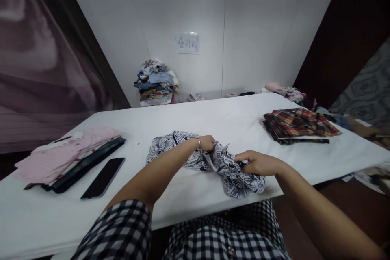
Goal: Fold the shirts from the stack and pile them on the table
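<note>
A crumpled black-and-white shirt (225, 166) with a newspaper-like print lies in front of me on the white table, its right end bunched near the front edge. My left hand (207, 142), with a metal band at the wrist, is closed on the cloth near its middle. On the right, my right hand (254, 162) grips the bunched part, thumb and fingers closed around a fold. Parts of the fingers on both hands are hidden by the cloth.
Folded pink and dark shirts (70, 154) lie at the left, with a black phone (103, 178) beside them. Folded plaid shirts (300, 124) rest at the right. Behind the white table (195, 115) stands a clothes pile (157, 81), below a paper sign (189, 43) on the wall.
</note>
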A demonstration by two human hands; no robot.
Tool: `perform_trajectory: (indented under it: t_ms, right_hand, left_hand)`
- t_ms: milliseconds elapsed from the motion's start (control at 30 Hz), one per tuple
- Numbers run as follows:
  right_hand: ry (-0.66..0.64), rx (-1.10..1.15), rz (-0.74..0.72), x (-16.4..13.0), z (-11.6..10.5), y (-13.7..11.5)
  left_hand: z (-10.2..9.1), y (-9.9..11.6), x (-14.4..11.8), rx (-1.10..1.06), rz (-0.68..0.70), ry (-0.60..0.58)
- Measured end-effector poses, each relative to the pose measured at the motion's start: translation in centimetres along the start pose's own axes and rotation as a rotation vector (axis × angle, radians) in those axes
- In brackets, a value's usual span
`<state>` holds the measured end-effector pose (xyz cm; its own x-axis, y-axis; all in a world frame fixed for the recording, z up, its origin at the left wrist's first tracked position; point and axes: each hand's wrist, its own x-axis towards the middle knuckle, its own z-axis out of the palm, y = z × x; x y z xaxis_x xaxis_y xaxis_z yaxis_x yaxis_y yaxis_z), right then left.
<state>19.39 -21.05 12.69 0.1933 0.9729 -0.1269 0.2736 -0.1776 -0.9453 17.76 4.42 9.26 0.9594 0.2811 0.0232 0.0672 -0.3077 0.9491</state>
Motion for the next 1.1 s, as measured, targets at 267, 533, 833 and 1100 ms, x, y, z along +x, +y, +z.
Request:
perform_trajectory:
  t_ms: [267,533,833,1100]
  right_hand:
    - [0.692,0.202,0.002,0.5,-3.3,2.1]
    - [0.826,-0.06,-0.232,-0.9,0.4,0.8]
    - [1.143,0.241,-0.142,5.1,-11.6,2.6]
    - [1.24,0.076,0.053,2.6,-13.4,12.6]
  left_hand:
    - [-8.2,7.4,1.2,0.669,0.508,0.47]
    - [-9.6,9.8,-2.2,1.073,0.522,0.687]
    - [-6.0,13.5,13.6,0.645,0.231,0.438]
    - [1.1,5.8,11.3,0.285,0.402,0.054]
